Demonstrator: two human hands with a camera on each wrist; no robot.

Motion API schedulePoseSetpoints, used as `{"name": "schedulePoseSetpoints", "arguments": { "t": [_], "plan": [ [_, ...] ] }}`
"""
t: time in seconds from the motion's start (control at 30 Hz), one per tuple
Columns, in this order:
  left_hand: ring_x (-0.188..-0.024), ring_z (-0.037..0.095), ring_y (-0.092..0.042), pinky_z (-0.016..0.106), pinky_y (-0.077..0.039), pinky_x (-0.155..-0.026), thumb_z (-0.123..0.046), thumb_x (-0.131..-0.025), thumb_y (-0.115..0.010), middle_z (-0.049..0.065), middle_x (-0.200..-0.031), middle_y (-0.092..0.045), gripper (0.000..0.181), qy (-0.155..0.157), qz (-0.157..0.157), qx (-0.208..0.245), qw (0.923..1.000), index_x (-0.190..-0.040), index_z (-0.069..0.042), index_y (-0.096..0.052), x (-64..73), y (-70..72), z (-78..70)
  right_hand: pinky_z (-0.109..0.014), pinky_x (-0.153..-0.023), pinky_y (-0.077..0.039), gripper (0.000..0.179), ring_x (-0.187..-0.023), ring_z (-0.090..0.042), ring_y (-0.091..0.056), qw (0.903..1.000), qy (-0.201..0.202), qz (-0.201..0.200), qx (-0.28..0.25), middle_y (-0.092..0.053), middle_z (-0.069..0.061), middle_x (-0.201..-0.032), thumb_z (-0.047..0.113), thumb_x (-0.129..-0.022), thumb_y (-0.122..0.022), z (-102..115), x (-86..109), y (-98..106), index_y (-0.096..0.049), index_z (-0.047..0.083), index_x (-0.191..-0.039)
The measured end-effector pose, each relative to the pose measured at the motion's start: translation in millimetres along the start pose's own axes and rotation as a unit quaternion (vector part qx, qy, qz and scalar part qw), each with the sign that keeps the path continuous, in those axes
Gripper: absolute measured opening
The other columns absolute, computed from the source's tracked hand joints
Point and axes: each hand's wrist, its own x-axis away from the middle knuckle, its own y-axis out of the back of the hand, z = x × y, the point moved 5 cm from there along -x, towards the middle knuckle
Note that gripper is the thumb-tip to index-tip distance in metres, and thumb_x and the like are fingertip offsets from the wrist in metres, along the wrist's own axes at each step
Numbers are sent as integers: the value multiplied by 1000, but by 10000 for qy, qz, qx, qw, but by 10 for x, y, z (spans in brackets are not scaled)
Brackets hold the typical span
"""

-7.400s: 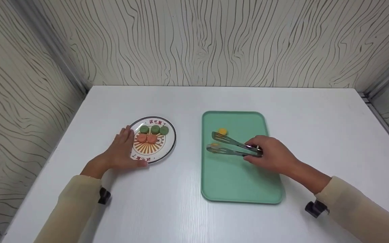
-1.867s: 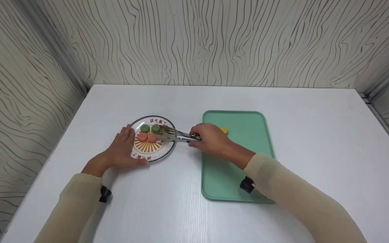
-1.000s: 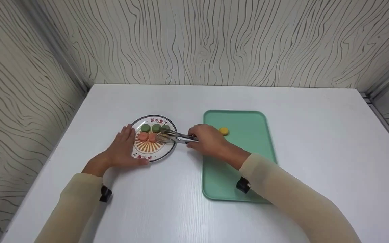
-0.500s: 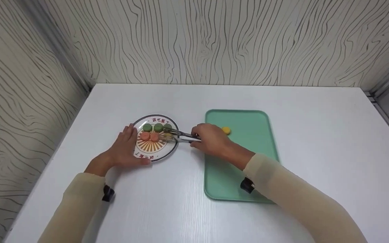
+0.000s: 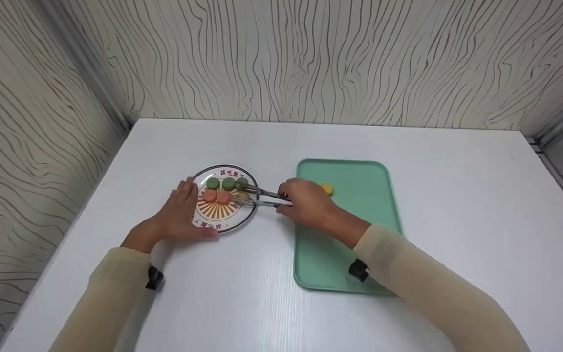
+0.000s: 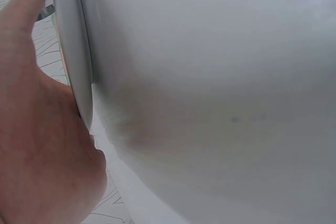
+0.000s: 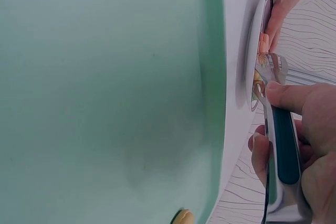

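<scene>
My right hand grips metal tongs, their slotted tips spread over the right side of a round white plate. A yellow macaron lies on the plate between those tips, partly covered by them. Three green macarons form a row behind it, and two orange-pink macarons are to its left. Against the plate's left rim rests my left hand, fingers extended and thumb along the front edge. Another yellow macaron sits on the green tray, just behind my right hand.
The tray lies right of the plate, under my right forearm, with its raised rim facing the plate. Both stand on a white table. Wood-patterned panels rise behind and at the sides.
Over several seconds, my right hand has carried one yellow macaron from tray to plate with the tongs. Lately the tong arms have spread slightly. My left hand stays at the plate.
</scene>
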Motion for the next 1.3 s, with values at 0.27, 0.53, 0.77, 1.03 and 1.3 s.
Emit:
{"name": "schedulePoseSetpoints", "arguments": {
  "t": [0.27, 0.53, 0.77, 1.03, 1.3],
  "plan": [
    [-141, 38, 11, 50, -3, -114, -81, -64, -58, 23, -154, 11, 133, 44, 19, -10, 10000, -146, 8, -2, -4, -13, 14, -30, -65, -48, 23, -71, -13, -54, 9999, -56, 19, 144, -64, -1, -85, 26, -81, -73, 7, 9, 16, -70, 9, -96],
    [-140, 39, 11, 50, -3, -114, -79, -65, -59, 25, -153, 12, 133, -4, 30, 37, 10000, -146, 9, -1, 4, 10, 7, -29, -65, -49, 25, -73, -13, -56, 9999, -5, -69, 135, -64, -2, -88, 26, -81, -74, 27, 38, 102, -70, 8, -99],
    [-140, 39, 12, 51, -1, -113, -79, -65, -59, 24, -153, 12, 133, -6, 55, 76, 10000, -146, 9, -1, 1, 1, 12, -29, -62, -48, 25, -70, -13, -55, 9995, 116, -199, 198, -65, -4, -87, 26, -81, -72, 42, 68, 162, -70, 8, -100],
    [-140, 41, 10, 52, -3, -113, -78, -65, -60, 27, -153, 9, 133, -38, 12, 22, 10000, -145, 11, -2, -1, 16, -4, -26, -57, -46, 24, -65, -10, -51, 9990, 237, -347, 183, -62, -1, -82, 26, -80, -71, 29, 131, 219, -69, 9, -97],
    [-140, 40, 10, 52, -3, -113, -78, -65, -60, 26, -153, 10, 133, 6, 6, 19, 10000, -145, 10, -2, -2, 6, 3, -26, -61, -47, 24, -69, -9, -53, 9985, 168, -527, -42, -63, 1, -86, 26, -80, -72, -92, 230, 263, -69, 10, -97]
  ]
}}
